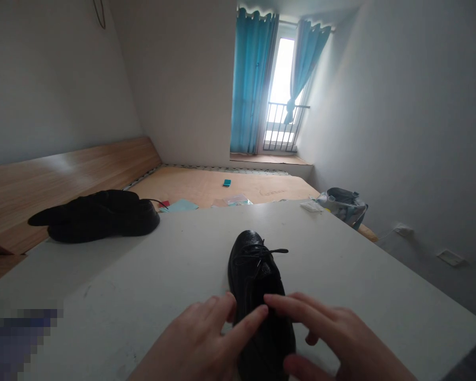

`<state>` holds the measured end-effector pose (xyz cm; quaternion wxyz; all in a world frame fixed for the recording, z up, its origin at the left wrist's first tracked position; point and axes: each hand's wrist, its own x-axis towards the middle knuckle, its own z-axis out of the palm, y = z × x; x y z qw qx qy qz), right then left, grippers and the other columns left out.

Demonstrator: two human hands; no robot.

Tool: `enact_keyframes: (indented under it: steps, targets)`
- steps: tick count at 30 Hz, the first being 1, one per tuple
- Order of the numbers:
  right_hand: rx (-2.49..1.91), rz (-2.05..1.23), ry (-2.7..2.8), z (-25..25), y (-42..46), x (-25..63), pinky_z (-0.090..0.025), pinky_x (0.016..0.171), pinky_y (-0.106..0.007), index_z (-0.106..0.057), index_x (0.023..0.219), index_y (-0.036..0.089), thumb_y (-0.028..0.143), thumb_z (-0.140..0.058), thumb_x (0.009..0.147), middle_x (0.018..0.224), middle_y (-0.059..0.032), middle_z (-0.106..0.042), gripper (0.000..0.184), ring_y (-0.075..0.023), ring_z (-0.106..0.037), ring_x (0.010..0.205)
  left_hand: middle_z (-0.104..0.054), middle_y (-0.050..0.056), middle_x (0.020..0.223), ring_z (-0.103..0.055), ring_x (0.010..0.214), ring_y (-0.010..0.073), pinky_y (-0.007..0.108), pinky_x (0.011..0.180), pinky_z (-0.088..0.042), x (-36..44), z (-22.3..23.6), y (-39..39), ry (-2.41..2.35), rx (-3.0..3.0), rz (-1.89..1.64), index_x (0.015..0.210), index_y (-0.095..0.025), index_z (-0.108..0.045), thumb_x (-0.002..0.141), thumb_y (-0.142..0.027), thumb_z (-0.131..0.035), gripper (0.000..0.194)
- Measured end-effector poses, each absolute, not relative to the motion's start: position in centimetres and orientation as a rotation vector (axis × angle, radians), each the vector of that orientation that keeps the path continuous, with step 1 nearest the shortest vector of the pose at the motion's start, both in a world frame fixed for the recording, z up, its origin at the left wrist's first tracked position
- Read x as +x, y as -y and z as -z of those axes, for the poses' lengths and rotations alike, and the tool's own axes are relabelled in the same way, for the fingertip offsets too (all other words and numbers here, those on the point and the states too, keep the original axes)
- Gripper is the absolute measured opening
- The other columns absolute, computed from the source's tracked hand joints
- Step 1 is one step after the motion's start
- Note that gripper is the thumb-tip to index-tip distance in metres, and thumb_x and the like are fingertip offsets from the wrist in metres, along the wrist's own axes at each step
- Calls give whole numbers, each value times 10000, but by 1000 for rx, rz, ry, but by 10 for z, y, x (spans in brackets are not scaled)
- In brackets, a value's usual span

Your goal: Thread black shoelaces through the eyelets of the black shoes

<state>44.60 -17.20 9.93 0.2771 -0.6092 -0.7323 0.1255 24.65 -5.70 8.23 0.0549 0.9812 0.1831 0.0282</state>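
A black leather lace-up shoe (257, 264) rests on the white table in front of me, its toe pointing away and its thin lace tied in a bow. My left hand (202, 333) is at the shoe's left side, with curled fingers against the outer wall and the thumb reaching over the opening. From the right, my right hand (337, 333) reaches over the opening with its fingers stretched and apart, the fingertips close to my left thumb. The heel end lies partly behind both hands. Farther left, more black footwear (103, 214) lies on the table, a loose lace end sticking out.
The white table (150, 296) reaches up to a bed (198, 182) with a wooden headboard (75, 164). A small white packet (312, 207) lies at the far edge, beside a grey bag (343, 203). Blue curtains (254, 79) hang at the window. A blurred patch covers the lower left.
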Motion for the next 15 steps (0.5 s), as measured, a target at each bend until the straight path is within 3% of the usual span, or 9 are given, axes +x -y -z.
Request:
enact_keyframes:
  steps: [3,5,8,10,13,15]
  targets:
    - [-1683,-427,1659,-105,150,457,-477,500,-207,-569,1145,268,370,-461,924,884,-16,-634,266,-102,-580,561,-693,68,967,-661,814,243,307,686,-528,256,-83,58,-469,2865,135,1335,-272,-455,787,-345,-676,595]
    - [-1746,-388,1535,-103,128,467,-456,517,-231,-578,1115,236,434,-406,940,794,-11,-581,315,-113,-537,565,-703,70,938,-670,803,255,324,682,-531,262,-86,59,-503,2813,182,1267,-228,-505,786,-405,-681,542]
    - [-1857,-343,1579,-99,95,478,-465,653,-297,-574,1165,222,479,-413,925,875,-36,-583,387,-148,-555,695,-707,45,944,-677,815,253,320,670,-522,264,-93,60,-567,2812,194,1156,-238,-557,780,-319,-699,411]
    - [-1886,-409,1692,-99,77,478,-445,695,-317,-632,1052,206,456,-442,911,902,-46,-599,345,-158,-552,734,-711,31,919,-677,784,240,300,635,-503,260,-98,60,-573,2827,208,1077,-238,-580,775,-283,-699,327]
    - [-1841,-547,1814,-101,61,470,-403,601,-279,-642,793,186,390,-510,874,713,-5,-585,256,-143,-520,651,-714,20,845,-668,700,225,276,539,-444,250,-102,58,-515,2898,226,964,-234,-583,780,-266,-672,207]
    - [-1802,-602,1844,-103,57,464,-379,551,-255,-626,757,188,368,-541,855,636,22,-551,222,-128,-493,599,-704,10,760,-644,614,213,271,473,-376,243,-101,56,-427,2974,201,894,-235,-559,782,-248,-645,141]
